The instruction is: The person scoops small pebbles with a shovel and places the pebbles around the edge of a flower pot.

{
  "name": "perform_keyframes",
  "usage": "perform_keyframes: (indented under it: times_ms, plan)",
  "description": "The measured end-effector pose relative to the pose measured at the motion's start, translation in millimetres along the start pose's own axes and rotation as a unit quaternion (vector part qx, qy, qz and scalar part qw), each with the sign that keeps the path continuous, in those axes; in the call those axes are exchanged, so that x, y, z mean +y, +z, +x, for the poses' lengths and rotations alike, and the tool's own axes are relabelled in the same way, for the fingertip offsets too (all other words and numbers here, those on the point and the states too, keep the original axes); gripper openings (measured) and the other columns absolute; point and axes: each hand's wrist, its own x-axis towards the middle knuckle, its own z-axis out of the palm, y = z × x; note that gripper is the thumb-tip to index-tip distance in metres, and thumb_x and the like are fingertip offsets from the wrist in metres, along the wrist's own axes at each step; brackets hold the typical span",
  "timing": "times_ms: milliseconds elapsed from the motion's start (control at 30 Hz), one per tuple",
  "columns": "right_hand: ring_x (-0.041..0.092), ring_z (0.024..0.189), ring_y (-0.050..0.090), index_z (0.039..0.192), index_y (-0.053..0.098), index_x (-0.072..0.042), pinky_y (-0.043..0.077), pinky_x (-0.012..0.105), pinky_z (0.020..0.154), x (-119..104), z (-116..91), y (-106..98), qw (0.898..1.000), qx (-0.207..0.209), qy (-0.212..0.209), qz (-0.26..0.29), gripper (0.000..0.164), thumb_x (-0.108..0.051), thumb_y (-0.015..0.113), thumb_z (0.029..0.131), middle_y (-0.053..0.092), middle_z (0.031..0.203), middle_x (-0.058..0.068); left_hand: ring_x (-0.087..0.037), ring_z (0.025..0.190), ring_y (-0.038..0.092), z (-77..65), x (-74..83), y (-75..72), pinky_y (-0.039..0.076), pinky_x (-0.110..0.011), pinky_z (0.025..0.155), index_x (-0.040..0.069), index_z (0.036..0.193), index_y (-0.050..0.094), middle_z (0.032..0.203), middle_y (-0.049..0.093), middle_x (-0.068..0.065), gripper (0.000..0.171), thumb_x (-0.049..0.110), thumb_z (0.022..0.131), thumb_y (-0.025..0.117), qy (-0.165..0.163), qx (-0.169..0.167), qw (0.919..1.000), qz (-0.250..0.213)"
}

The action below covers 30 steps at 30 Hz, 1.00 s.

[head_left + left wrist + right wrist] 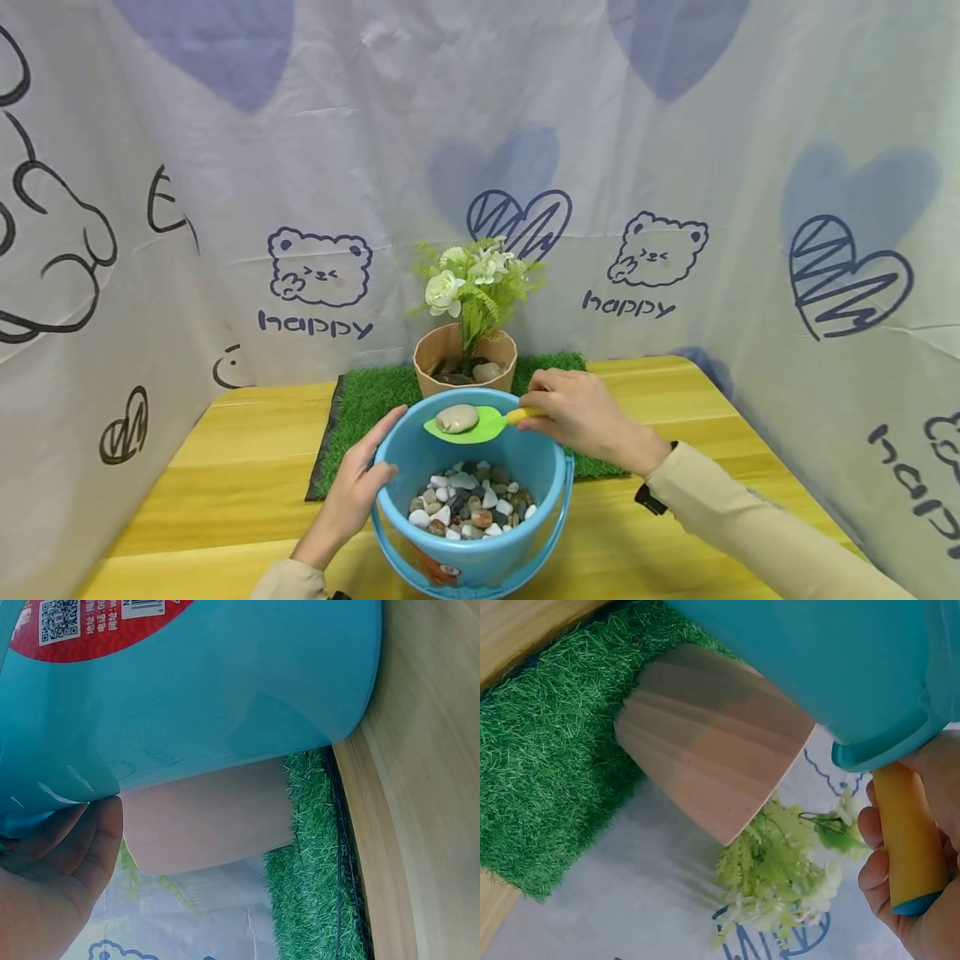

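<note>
A blue bucket (472,558) stands on the table with many small pebbles (480,504) at its bottom. My left hand (352,483) grips its left rim, thumb on the inner side and fingers outside; the left wrist view shows those fingers (97,840) against the outer wall. My right hand (577,412) holds a small toy shovel by its yellow handle (907,840). The shovel's green blade (487,425) is over the bucket's opening and carries a large smooth beige stone (457,418).
Behind the bucket, a peach flowerpot (465,383) with white artificial flowers (472,279) and stones inside stands on a green turf mat (375,408). The wooden table (247,475) extends to both sides. A printed cloth (465,108) hangs around the back and sides.
</note>
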Motion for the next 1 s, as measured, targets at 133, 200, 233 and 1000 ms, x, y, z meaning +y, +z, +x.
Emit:
perform_keyframes:
  times_ms: [133, 200, 233, 1000]
  plan:
    - [0.007, 0.064, 0.052, 0.093, 0.079, -0.020, 0.037, 0.017, 0.051, 2.8, 1.0, -0.2, 1.000, -0.004, 0.009, 0.005, 0.022, -0.035, 0.080, 0.077, 0.062, 0.083, -0.006, -0.045, 0.125, 0.053, 2.4, -0.3, -0.2, 0.058, -0.043, 0.086, 0.016, 0.154, 0.033, 0.150, 0.042, -0.021, 0.069, 0.002, 0.086, 0.042, 0.009, -0.005, 0.9999, 0.001]
    - [0.006, 0.065, 0.052, 0.093, 0.079, -0.020, 0.037, 0.017, 0.051, 2.4, 1.7, -0.7, 1.000, -0.008, 0.007, 0.006, 0.021, -0.036, 0.079, 0.078, 0.062, 0.084, -0.006, -0.046, 0.125, 0.053, 2.4, -0.4, -0.9, 0.058, -0.043, 0.086, 0.015, 0.154, 0.033, 0.150, 0.042, -0.023, 0.069, 0.002, 0.086, 0.042, 0.013, -0.006, 0.9999, -0.001]
    - [0.006, 0.065, 0.052, 0.093, 0.079, -0.020, 0.038, 0.017, 0.052, 2.3, 2.0, -0.8, 1.000, -0.008, 0.005, 0.006, 0.021, -0.036, 0.079, 0.078, 0.062, 0.084, -0.006, -0.047, 0.125, 0.053, 2.2, -0.5, -1.2, 0.058, -0.043, 0.086, 0.015, 0.153, 0.033, 0.150, 0.041, -0.023, 0.069, 0.002, 0.086, 0.042, 0.014, -0.006, 0.9999, -0.002]
    - [0.008, 0.070, 0.058, 0.093, 0.079, -0.017, 0.045, 0.018, 0.055, 1.5, -1.3, 2.0, 1.000, 0.002, 0.002, 0.029, 0.024, -0.034, 0.080, 0.077, 0.067, 0.084, -0.005, -0.045, 0.124, 0.055, 0.9, 0.2, -1.2, 0.059, -0.042, 0.085, 0.015, 0.153, 0.033, 0.150, 0.042, -0.022, 0.069, 0.003, 0.086, 0.042, 0.004, -0.005, 1.0000, -0.002]
